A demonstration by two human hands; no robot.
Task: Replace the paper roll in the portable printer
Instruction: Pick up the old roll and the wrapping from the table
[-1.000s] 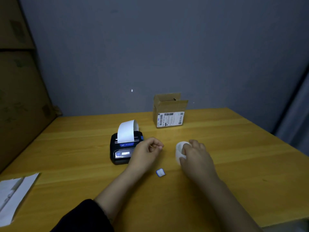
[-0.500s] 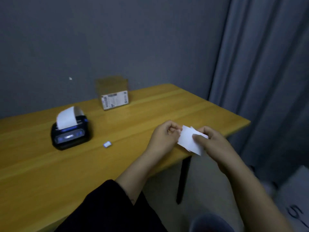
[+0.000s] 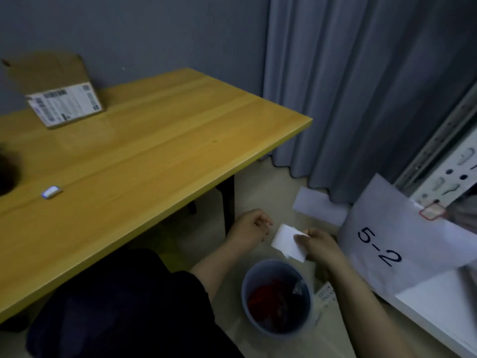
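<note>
- Your right hand (image 3: 318, 248) pinches a white scrap of printer paper (image 3: 287, 241) by its right end, thumb on top, in a narrow grip; the scrap juts out leftward from your fingers, its long axis running roughly left to right.
- Your left hand (image 3: 249, 229) hangs loosely curled just beside the scrap's free end, apart from it and holding nothing.
- A grey waste bin (image 3: 277, 297) stands on the floor directly under the scrap and slightly toward you, its mouth open and red and dark litter inside. That is the relation that counts: the paper lies almost over the rim, so a drop looks like the move in hand, and the right hand is the one placed for it.
- The portable printer (image 3: 6, 174) is only a dark blur at the far left edge of the counter (image 3: 160, 140), well apart from both hands.
- A small white-and-blue object (image 3: 51, 192) lies on the counter near it; what it is cannot be told. A labelled cardboard box (image 3: 59, 96) stands at the back.
</note>
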